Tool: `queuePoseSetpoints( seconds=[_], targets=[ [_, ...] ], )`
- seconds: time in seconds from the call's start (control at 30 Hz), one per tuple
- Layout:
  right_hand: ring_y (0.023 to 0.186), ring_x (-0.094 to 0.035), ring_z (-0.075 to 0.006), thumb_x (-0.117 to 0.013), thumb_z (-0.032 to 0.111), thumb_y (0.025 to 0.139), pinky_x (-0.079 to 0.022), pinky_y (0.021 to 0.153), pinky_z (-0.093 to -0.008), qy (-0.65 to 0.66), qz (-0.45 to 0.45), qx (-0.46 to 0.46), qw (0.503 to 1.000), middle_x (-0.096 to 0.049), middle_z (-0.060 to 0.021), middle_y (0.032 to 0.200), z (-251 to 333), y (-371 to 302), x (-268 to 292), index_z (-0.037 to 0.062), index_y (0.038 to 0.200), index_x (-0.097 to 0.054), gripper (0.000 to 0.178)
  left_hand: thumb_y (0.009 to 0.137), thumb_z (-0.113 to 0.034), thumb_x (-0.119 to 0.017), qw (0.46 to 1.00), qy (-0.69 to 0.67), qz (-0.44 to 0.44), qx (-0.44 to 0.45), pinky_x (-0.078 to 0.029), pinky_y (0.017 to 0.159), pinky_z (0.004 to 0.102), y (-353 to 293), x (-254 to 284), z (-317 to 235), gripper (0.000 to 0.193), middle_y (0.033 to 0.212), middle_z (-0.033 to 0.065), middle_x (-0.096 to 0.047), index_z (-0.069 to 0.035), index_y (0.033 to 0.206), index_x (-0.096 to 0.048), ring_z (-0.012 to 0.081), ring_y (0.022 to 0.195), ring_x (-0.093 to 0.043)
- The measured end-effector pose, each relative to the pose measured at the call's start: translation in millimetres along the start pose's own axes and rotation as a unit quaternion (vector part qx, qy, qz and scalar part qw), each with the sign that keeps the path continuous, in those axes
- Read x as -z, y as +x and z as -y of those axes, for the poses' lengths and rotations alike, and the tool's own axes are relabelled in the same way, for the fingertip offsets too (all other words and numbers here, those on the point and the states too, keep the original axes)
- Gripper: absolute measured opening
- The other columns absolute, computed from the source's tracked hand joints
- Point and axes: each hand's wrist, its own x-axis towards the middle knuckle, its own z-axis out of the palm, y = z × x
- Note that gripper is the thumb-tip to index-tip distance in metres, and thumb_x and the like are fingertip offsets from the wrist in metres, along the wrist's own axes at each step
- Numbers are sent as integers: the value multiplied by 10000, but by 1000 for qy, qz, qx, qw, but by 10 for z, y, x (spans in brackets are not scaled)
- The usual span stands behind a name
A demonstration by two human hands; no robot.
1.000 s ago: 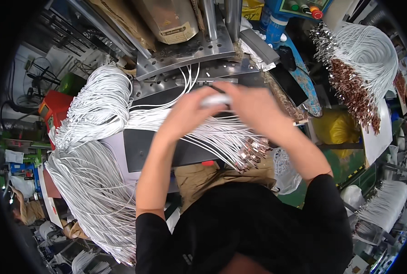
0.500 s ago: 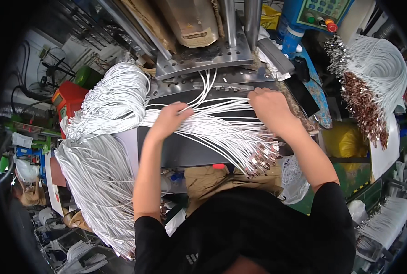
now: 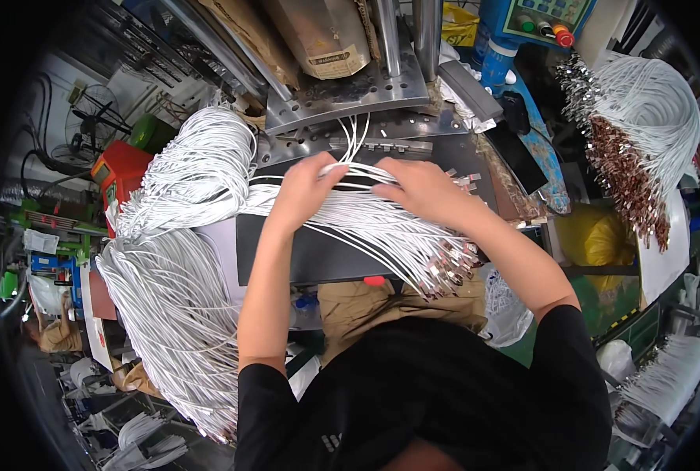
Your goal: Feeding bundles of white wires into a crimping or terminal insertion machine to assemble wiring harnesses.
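A fan of white cables (image 3: 358, 224) lies across the black work surface, its metal connector ends (image 3: 448, 271) spread to the right. My left hand (image 3: 304, 187) closes on a few of these cables at the back of the fan, thumb toward the right. Just to its right, my right hand (image 3: 420, 188) grips the same few cables, whose connectors poke out beyond its knuckles. Several loose cable lengths (image 3: 355, 135) rise between my hands toward the press. Behind them lies a narrow metal mold bar (image 3: 389, 147). My fingertips are partly hidden.
The press's steel plate (image 3: 350, 106) overhangs the back of the surface. Large coils of white cable (image 3: 197, 165) are heaped at left, more cable (image 3: 169, 322) hanging below. A control panel (image 3: 542, 20) stands back right, near a hanging cable bundle (image 3: 648, 102).
My right hand has moved left from the connector side to beside my left hand. My left hand has shifted slightly right and back, now gripping a few cables.
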Motion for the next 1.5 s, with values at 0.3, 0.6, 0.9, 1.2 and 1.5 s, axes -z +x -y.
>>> queuePoseSetpoints(
  seconds=[0.3, 0.6, 0.9, 1.2, 1.5],
  targets=[
    [897, -668, -360, -585, 151, 906, -527, 761, -456, -294, -19, -13, 956, -678, -135, 889, 11, 77, 26, 65, 959, -595, 101, 929, -204, -674, 997, 68, -18, -22, -462, 658, 376, -94, -210, -168, 218, 796, 189, -631, 9, 926, -626, 350, 716, -588],
    [803, -659, -328, -605, 127, 826, -533, 724, -421, -254, -45, -11, 966, -673, -130, 904, -83, 13, -188, 99, 938, -609, 116, 943, -167, -649, 956, 85, -164, -229, -491, 669, 353, 94, -374, 26, 160, 772, 140, -656, -12, 974, -674, 304, 693, -640],
    [890, -661, -299, -588, 161, 862, -530, 756, -432, -239, -34, 122, 963, -671, -117, 944, -57, -275, 137, 81, 1004, -641, 171, 1023, -256, -562, 875, -331, 323, 144, -446, 618, 238, -547, -236, -564, 295, 840, -18, -619, 4, 1135, -646, 90, 706, -575],
    [808, -671, -320, -617, 274, 917, -519, 771, -442, 172, -261, -59, 948, -665, -120, 837, -412, 50, 29, 56, 1042, -697, 263, 1048, -248, -510, 825, -444, 234, 259, -243, 489, 197, -391, -635, -598, 288, 694, -79, -451, -19, 1158, -645, 24, 562, -371],
    [898, -644, -335, -616, 255, 931, -502, 836, -431, -100, -10, 23, 995, -684, -116, 954, -360, -87, 5, 41, 958, -719, 239, 1023, -208, -556, 775, -566, 79, 271, -439, 569, 236, 221, -664, -110, 271, 806, 23, -644, -13, 1188, -647, 96, 620, -548]
  ],
)
